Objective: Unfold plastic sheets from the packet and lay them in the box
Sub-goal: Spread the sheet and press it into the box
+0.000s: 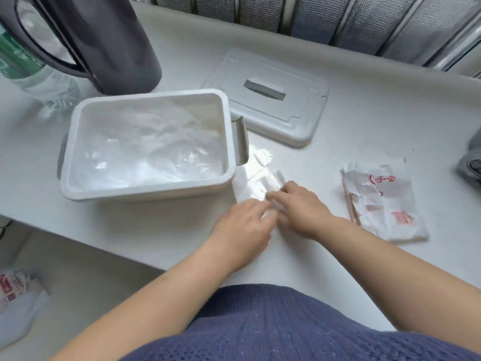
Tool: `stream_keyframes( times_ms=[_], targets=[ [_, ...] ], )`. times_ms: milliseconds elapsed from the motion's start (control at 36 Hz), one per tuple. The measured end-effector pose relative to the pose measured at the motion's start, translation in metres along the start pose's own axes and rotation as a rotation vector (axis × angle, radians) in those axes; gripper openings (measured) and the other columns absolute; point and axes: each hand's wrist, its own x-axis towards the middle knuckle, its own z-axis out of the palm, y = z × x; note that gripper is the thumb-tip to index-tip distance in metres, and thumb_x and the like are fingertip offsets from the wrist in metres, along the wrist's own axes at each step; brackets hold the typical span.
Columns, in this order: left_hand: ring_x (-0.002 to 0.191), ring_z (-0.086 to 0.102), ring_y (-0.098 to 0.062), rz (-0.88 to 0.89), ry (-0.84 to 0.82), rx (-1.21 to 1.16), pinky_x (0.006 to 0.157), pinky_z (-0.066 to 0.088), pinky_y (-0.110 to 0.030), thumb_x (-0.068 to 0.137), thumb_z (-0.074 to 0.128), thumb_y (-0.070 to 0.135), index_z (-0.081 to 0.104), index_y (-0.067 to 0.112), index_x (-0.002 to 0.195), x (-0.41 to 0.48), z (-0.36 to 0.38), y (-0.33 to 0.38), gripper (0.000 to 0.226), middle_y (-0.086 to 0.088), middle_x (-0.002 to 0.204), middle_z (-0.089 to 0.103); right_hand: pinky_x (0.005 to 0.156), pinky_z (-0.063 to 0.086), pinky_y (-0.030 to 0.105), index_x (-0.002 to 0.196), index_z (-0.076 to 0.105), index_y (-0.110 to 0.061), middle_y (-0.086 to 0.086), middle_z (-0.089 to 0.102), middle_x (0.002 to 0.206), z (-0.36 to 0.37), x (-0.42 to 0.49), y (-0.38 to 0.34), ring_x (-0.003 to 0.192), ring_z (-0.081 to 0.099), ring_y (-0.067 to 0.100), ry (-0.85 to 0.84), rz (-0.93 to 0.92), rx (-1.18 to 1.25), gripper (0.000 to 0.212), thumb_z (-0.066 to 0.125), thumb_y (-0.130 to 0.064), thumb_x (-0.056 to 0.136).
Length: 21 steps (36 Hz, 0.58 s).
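Note:
A white rectangular box stands open on the white table, with crumpled clear plastic sheets lying inside it. Just right of the box, several folded plastic sheets lie on the table. My left hand and my right hand meet at the near end of this pile, and both pinch a small folded sheet between their fingertips. The torn white packet with red print lies farther right.
The box's grey lid lies behind the box. A dark kettle and a clear water bottle stand at the back left. A dark object sits at the right edge. Another printed packet lies below the table's edge, left.

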Motion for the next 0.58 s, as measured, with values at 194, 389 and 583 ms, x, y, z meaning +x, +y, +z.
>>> stream_keyframes(
  times_ms=[194,389,583],
  targets=[
    [0.084,0.068,-0.024,-0.062,-0.022,0.106,0.065,0.051,-0.03,0.074,0.054,0.014,0.071,0.008,0.078,-0.004,0.039,-0.001,0.018,-0.007,0.086,0.071,0.078,0.044,0.028,0.107,0.06,-0.024,-0.003,0.059,0.096,0.003,-0.023,0.029,0.093,0.056,0.019,-0.079,0.054,0.213,0.019,0.052,-0.028,0.09],
    [0.062,0.064,-0.025,-0.179,-0.049,-0.167,0.053,0.053,-0.033,0.08,0.054,0.013,0.069,0.011,0.072,0.008,0.04,0.009,0.017,-0.002,0.075,0.069,0.074,0.041,0.025,0.111,0.062,-0.02,-0.007,0.058,0.09,-0.007,-0.034,0.039,0.085,0.052,0.014,0.145,0.165,0.469,0.023,0.051,-0.024,0.091],
    [0.054,0.051,0.003,-0.918,-0.055,-0.852,0.06,0.041,-0.016,0.071,0.082,0.03,0.065,0.02,0.059,0.037,0.009,0.028,0.023,0.015,0.055,0.061,0.07,0.039,0.026,0.088,0.059,-0.022,-0.013,0.056,0.072,-0.021,-0.042,0.034,0.077,0.053,0.01,0.468,0.194,0.766,0.013,0.047,-0.026,0.094]
  ],
)
